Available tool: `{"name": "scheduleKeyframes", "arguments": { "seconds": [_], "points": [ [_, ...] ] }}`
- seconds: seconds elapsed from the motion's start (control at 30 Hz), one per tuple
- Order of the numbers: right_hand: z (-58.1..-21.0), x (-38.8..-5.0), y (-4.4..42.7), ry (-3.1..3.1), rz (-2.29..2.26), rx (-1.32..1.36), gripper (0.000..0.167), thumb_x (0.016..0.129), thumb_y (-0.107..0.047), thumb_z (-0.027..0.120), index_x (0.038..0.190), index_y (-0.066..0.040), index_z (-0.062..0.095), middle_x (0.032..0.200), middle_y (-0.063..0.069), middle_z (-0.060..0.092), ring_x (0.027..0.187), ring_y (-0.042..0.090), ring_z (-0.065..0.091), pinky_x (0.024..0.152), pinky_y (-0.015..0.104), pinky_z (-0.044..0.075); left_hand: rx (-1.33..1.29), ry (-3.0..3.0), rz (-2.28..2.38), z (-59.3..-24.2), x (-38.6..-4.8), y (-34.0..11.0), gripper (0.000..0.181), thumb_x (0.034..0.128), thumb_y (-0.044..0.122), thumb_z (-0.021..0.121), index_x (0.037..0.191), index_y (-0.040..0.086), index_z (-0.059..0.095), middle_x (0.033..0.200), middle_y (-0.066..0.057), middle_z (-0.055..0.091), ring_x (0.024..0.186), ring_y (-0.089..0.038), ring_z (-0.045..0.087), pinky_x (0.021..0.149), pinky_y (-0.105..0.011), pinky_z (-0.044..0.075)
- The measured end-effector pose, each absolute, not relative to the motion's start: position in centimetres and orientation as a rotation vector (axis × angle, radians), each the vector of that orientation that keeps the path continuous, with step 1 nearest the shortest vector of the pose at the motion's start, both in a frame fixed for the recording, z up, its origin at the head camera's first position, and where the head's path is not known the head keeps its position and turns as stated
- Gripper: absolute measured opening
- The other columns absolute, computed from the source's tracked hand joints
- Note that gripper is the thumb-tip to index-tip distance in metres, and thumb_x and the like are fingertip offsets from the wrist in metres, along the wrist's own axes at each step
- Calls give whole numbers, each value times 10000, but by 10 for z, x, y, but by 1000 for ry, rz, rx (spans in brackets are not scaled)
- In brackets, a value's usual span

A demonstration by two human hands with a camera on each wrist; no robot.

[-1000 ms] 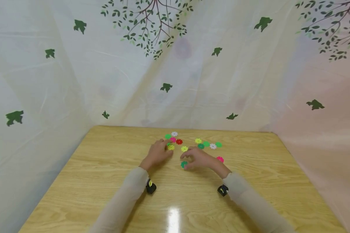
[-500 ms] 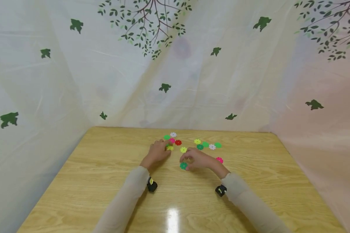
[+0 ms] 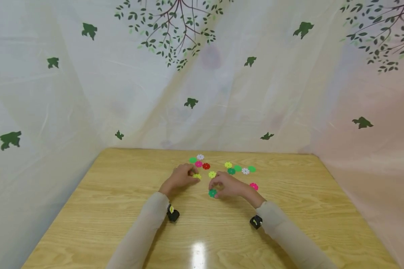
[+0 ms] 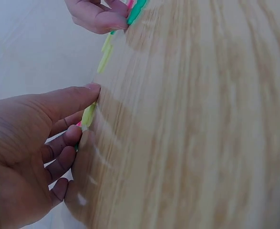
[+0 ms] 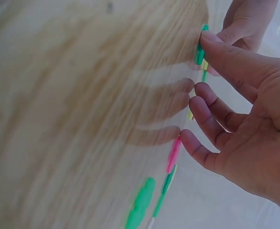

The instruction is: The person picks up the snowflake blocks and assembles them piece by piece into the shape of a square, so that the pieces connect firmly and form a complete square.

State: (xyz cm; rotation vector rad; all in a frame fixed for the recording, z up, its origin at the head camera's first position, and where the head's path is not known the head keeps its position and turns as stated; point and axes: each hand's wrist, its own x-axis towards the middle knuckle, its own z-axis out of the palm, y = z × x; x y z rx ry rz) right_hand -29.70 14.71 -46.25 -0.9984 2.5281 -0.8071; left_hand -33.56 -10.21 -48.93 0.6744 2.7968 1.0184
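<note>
A yellow flower-shaped disc (image 3: 197,176) lies between the thumb and forefinger of my left hand (image 3: 180,177), which pinches its edges. The left wrist view shows this yellow disc (image 4: 88,116) between thumb and fingertips, low at the table surface. To the right, my right hand (image 3: 229,185) has its thumb and forefinger bent round a dark green flower disc (image 3: 213,193). In the right wrist view the thumb touches the green disc (image 5: 200,50), while the forefinger is mostly hidden and the other fingers are spread. Another yellow disc (image 3: 212,174) lies just beyond the right fingers.
Beyond my left hand lie white (image 3: 200,157), light green (image 3: 193,160), pink (image 3: 198,164) and red (image 3: 206,166) discs. Several more, including a white one (image 3: 245,171), are at the back right. A pink disc (image 3: 254,186) sits beside my right wrist. A patterned cloth (image 3: 155,93) surrounds the wooden table (image 3: 121,164).
My left fingers have drawn back slightly and closed on the yellow disc, which has shifted a little nearer. My right forefinger has bent down to the green disc, which has barely moved.
</note>
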Motion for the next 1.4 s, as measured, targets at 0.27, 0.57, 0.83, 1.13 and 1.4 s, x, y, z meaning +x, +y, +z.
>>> {"name": "scheduleKeyframes", "arguments": {
  "seconds": [0.27,0.57,0.83,1.13,1.4],
  "points": [
    [-463,-299,146,2500,-859,-954,200,865,-97,809,1051,-103,734,1097,84,607,1042,218,518,888,345,450,648,2740,1163,-494,-334,-101,244,843,184,829,1008,136,656,928,-9,642,844,-122,547,836,-326,413],
    [-459,-302,144,2481,-882,-908,212,826,-53,826,999,-86,708,1046,103,581,979,197,515,864,310,456,622,2732,1259,-493,-334,-98,237,838,158,824,1001,115,658,893,-34,625,801,-124,531,831,-335,392],
    [-457,-303,141,2380,-955,-840,257,813,60,781,1000,-41,636,943,92,632,869,180,576,770,275,517,616,2762,1287,-499,-332,-95,209,850,163,810,1030,148,705,919,-29,698,843,-124,593,929,-447,364],
    [-456,-304,142,2379,-993,-899,230,849,77,719,1045,-27,661,906,155,653,775,140,564,700,250,501,579,2731,1396,-503,-330,-95,151,884,123,756,1029,166,757,972,-27,770,975,-201,687,1027,-519,336],
    [-457,-318,146,2394,-1224,-881,200,913,35,649,1105,23,702,889,176,677,740,139,589,688,257,519,452,2526,1605,-501,-328,-100,206,937,86,692,1133,85,756,968,-65,658,898,-150,562,797,-284,489]
  ]
}}
